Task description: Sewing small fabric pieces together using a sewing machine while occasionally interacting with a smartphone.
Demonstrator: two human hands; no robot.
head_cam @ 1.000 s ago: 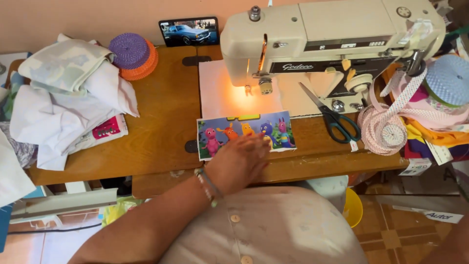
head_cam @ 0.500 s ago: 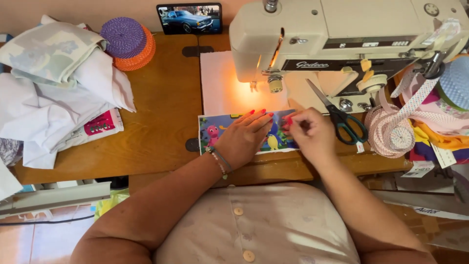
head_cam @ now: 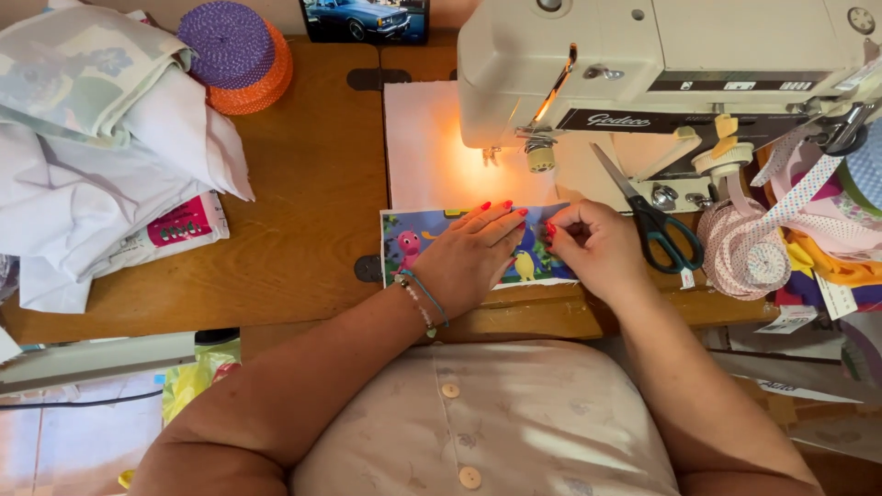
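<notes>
Folded cloths (head_cam: 92, 138): heaped on the bench far out to the left of both hands, white and pale printed pieces, with a pink-labelled packet (head_cam: 179, 225) tucked under the heap's near edge.
Woven caps (head_cam: 237, 50): a purple one stacked on an orange one, up beyond the left hand, near the back of the bench (head_cam: 294, 230).
Left hand (head_cam: 469, 257): lying flat, palm down, fingers spread and stretched forward, pressing on the printed fabric; a beaded bracelet (head_cam: 418, 298) sits at the wrist.
Printed fabric (head_cam: 409, 243): a small colourful piece with cartoon figures, flat at the near bench edge, under the left hand and reaching across to the right one, just in front of the white cloth (head_cam: 432, 156) lit under the sewing machine (head_cam: 661, 64).
Right hand (head_cam: 593, 248): just beside the left, fingers curled in and pressed together, fingertips pinching at the fabric's right edge; what exactly sits between them, cannot tell.
Scissors (head_cam: 657, 220): dark-handled, lying closed just right of the right hand.
Bias tape roll (head_cam: 749, 262): dotted pink, further right, near the scissors' handles.
</notes>
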